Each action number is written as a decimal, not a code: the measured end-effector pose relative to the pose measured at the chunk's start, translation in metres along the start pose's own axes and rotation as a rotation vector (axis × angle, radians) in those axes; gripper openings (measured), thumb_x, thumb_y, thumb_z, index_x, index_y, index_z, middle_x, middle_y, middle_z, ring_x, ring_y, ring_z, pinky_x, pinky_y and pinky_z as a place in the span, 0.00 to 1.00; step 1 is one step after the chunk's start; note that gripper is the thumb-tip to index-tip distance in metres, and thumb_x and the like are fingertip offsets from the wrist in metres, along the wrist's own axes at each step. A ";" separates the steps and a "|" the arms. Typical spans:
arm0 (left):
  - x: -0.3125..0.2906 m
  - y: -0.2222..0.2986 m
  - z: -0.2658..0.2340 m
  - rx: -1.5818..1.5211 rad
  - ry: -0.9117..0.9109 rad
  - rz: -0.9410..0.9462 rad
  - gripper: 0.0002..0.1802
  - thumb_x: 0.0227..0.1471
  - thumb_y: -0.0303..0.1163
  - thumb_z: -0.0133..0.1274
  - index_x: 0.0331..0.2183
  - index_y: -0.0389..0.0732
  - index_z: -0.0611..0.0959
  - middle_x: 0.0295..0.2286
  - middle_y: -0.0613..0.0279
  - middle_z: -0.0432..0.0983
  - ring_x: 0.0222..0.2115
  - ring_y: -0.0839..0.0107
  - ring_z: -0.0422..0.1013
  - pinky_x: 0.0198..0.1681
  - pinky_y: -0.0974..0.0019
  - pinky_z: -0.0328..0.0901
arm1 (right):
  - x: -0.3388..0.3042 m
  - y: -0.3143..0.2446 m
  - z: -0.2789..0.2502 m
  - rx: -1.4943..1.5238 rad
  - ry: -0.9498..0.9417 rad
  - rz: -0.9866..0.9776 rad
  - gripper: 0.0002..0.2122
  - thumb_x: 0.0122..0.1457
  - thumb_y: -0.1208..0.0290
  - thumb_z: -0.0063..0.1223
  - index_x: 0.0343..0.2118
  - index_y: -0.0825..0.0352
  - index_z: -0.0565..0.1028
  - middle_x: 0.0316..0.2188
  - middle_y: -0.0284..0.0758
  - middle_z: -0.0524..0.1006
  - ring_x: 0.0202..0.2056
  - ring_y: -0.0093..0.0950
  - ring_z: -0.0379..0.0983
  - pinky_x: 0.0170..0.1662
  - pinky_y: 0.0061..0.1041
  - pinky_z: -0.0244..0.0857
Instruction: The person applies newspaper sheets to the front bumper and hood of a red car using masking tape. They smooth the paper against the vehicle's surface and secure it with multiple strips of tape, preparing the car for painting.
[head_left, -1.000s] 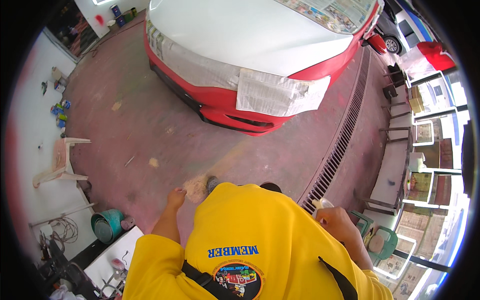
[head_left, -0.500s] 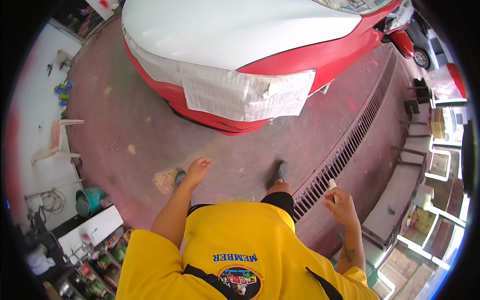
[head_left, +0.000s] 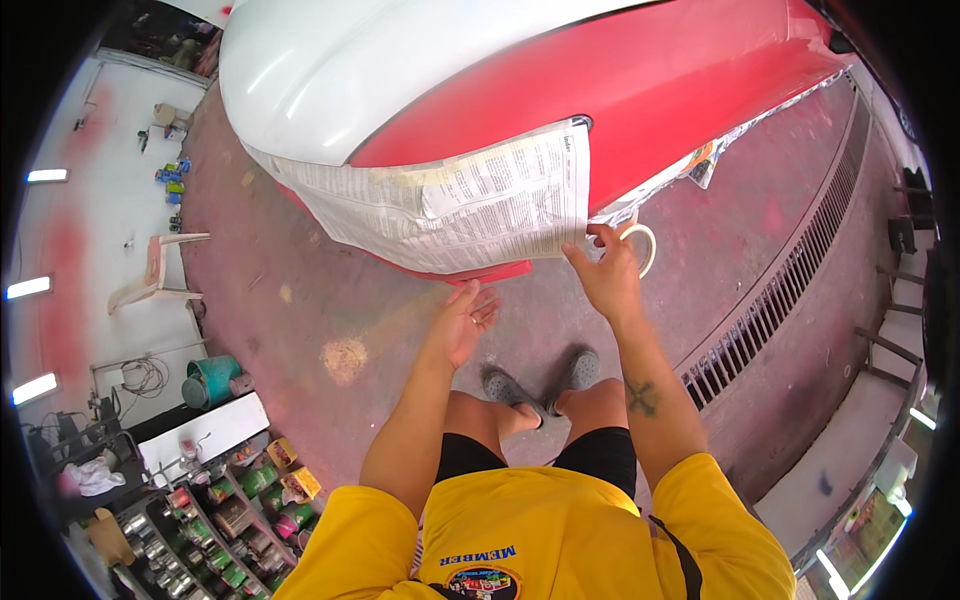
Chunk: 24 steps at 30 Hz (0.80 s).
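Observation:
A sheet of newspaper (head_left: 480,205) covers the front corner of a red and white car (head_left: 690,90). My left hand (head_left: 462,325) is just under the paper's lower edge, palm turned up and fingers apart, holding nothing. A pale roll of masking tape (head_left: 648,252) hangs at the fingers of my right hand (head_left: 610,275), which grips it beside the paper's right lower corner. My right thumb and forefinger are close to that corner; whether they touch the paper I cannot tell.
A floor grate (head_left: 790,300) runs along the right. At left are a plastic chair (head_left: 155,275), a green bucket (head_left: 208,383), and a shelf of cans (head_left: 200,540). Foil-like covering (head_left: 740,135) hangs along the car's lower side. My feet (head_left: 575,370) stand near the bumper.
I have come closer to the car's corner. Both hands have moved forward to the newspaper, the right one bringing the tape roll up beside its edge.

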<state>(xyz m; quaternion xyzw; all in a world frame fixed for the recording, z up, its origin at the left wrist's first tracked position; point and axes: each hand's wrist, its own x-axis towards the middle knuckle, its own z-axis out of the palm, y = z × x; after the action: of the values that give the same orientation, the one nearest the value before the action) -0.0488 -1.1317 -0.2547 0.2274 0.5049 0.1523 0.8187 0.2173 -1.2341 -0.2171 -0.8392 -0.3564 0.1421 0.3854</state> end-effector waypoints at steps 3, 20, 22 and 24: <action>0.026 -0.023 -0.002 -0.123 -0.234 0.029 0.25 0.73 0.48 0.57 0.62 0.46 0.76 0.56 0.59 0.78 0.56 0.62 0.73 0.57 0.55 0.68 | -0.004 -0.003 -0.019 0.298 -0.342 0.115 0.10 0.65 0.70 0.69 0.43 0.71 0.83 0.35 0.35 0.80 0.33 0.24 0.74 0.38 0.27 0.68; 0.050 -0.025 0.000 -0.184 -0.416 1.104 0.35 0.65 0.16 0.58 0.71 0.35 0.70 0.67 0.57 0.72 0.68 0.60 0.68 0.73 0.49 0.61 | 0.012 0.007 -0.012 0.477 -0.002 -0.727 0.05 0.61 0.80 0.71 0.35 0.71 0.83 0.37 0.33 0.77 0.37 0.24 0.72 0.41 0.25 0.66; 0.042 -0.022 0.003 -0.202 -0.328 1.192 0.34 0.67 0.18 0.57 0.71 0.35 0.69 0.68 0.55 0.71 0.69 0.58 0.67 0.73 0.46 0.61 | 0.012 -0.003 -0.027 0.406 -0.032 -0.759 0.06 0.59 0.78 0.73 0.36 0.70 0.84 0.36 0.35 0.77 0.35 0.27 0.72 0.40 0.28 0.67; 0.034 -0.021 0.006 -0.192 -0.296 1.273 0.34 0.67 0.18 0.57 0.71 0.35 0.69 0.68 0.54 0.71 0.68 0.58 0.69 0.73 0.47 0.62 | 0.008 -0.002 -0.035 0.352 -0.101 -0.778 0.07 0.58 0.77 0.73 0.36 0.70 0.84 0.36 0.36 0.77 0.35 0.29 0.72 0.39 0.30 0.67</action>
<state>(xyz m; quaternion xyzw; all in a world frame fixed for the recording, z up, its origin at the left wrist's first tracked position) -0.0286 -1.1343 -0.2888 0.4258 0.1382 0.6179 0.6463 0.2403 -1.2464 -0.1925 -0.5556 -0.6350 0.0856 0.5299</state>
